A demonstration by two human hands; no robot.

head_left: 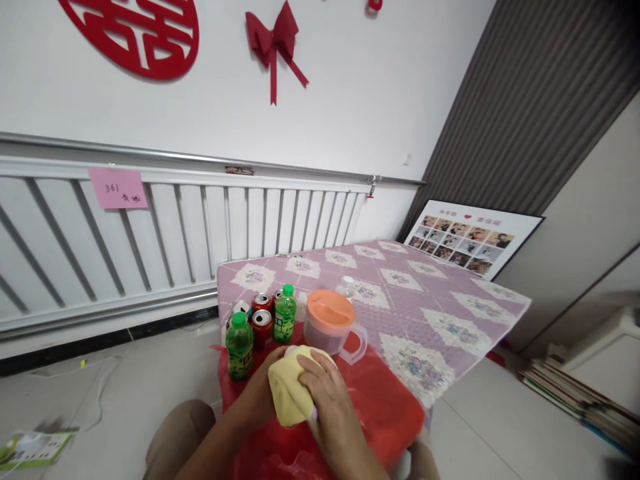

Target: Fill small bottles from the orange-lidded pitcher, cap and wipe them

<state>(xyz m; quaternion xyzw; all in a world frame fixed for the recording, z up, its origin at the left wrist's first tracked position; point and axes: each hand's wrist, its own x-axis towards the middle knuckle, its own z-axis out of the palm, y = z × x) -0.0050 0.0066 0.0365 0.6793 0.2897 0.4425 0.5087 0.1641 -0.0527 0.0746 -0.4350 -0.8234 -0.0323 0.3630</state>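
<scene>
A yellow cloth (289,395) is wrapped around an object that is mostly hidden; a pale bit shows at its top and lower right. My right hand (327,393) presses on the cloth from the right with bent fingers. On the other side my left hand (263,387) holds the wrapped object, its fingers largely behind the cloth. Just beyond stands a clear pitcher (320,337) with an orange lid (331,310). To the left are two green bottles (240,350) (285,317) and several cans (262,327). A red plastic bag (383,407) lies under my hands.
A purple floral cloth (400,280) covers the table. Behind the pitcher is a small clear bottle (346,287) with a white cap. A white radiator (175,227) lines the wall, and a photo board (467,240) leans at the back right.
</scene>
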